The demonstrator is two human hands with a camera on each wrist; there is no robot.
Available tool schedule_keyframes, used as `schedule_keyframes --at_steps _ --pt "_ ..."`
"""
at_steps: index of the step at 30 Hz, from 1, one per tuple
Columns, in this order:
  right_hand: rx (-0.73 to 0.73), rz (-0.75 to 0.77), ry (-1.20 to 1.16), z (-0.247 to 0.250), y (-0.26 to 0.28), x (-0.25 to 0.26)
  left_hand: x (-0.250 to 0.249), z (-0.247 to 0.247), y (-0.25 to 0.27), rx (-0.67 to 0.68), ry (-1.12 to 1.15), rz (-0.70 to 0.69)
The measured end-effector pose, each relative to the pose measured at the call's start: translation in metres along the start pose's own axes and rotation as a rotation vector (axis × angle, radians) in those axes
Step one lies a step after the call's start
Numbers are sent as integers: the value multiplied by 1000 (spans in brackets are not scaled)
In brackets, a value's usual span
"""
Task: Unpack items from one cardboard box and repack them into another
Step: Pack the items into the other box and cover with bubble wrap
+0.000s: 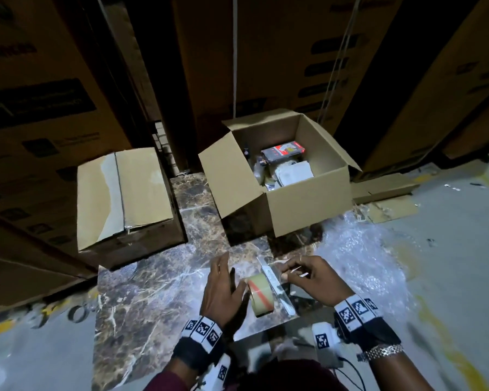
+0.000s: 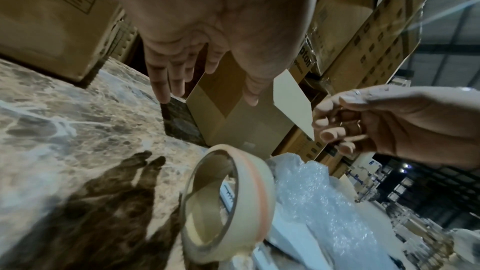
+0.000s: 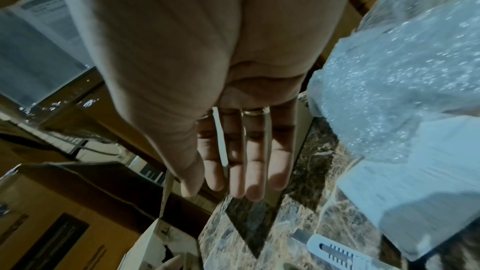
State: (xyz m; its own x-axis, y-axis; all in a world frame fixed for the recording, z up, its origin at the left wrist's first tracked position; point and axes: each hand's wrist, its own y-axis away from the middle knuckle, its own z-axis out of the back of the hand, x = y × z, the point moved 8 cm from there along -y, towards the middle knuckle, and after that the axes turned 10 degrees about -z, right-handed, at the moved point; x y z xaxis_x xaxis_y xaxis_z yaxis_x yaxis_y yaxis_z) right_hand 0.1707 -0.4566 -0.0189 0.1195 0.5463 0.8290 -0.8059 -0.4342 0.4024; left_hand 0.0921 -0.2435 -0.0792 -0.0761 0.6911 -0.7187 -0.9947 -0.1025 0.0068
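Observation:
An open cardboard box [image 1: 308, 198] holds several packets, among them a red-and-grey one [image 1: 283, 150]. To its left stands a closed cardboard box [image 1: 124, 193] with a taped seam. Near me, a roll of clear tape [image 1: 261, 296] [image 2: 228, 198] stands on edge on the marble slab [image 1: 153, 292]. My left hand [image 1: 223, 286] [image 2: 205, 81] hovers just left of and above the roll with its fingers straight, holding nothing. My right hand [image 1: 291, 273] [image 2: 335, 122] [image 3: 233, 188] is right of the roll, fingers loosely bent, and I see nothing in them.
A white utility knife [image 1: 277, 289] [image 3: 337, 252] lies on the slab between the roll and my right hand. Bubble wrap [image 1: 359, 263] [image 2: 311, 192] [image 3: 389, 69] is heaped to the right. Tall stacked cartons [image 1: 266, 52] wall off the back and left. Flat cardboard scraps [image 1: 384, 190] lie at the right.

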Motion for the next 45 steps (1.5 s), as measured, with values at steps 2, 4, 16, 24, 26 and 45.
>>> schedule_keyframes --at_steps 2,4,16,24,26,45 --pt "-51 -15 -31 8 10 -3 -7 3 -7 -22 35 -1" --pt "-107 -33 -41 20 17 -6 -17 9 -16 -58 62 -16" --pt "-462 41 -184 150 9 -20 -82 3 -68 -78 61 -96" --pt "-374 139 12 206 -76 -33 -117 -14 -107 -259 105 72" --pt "-295 106 -50 207 -95 -34 -127 -18 -112 -298 132 73" --pt "-184 109 -107 221 -102 -52 -149 2 -112 -523 -128 223"
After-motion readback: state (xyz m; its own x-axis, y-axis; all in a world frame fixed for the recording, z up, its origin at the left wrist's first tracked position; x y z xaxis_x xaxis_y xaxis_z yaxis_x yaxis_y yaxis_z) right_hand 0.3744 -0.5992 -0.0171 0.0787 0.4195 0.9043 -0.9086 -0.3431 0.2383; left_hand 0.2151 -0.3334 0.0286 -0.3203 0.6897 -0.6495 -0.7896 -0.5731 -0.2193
